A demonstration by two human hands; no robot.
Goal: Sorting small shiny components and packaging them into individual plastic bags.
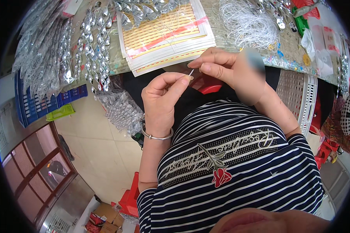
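Observation:
My left hand (163, 97) and my right hand (221, 68) meet just in front of the table edge. Their fingertips pinch a short white thread end (191, 72) between them, the left from below, the right from above. A silver bangle (156, 136) circles my left wrist. Just beyond the hands lies a stack of white-edged sheets with yellow and red strips (167, 35). A tangled bundle of white cord (247, 25) lies on the table behind my right hand.
Hanging silver foil spiral ornaments (93, 46) cover the table's left part and drape over its edge. A blue crate (39, 106) stands on the left, a white slatted basket (299, 93) on the right. Red stools and cardboard boxes (109, 215) stand on the tiled floor.

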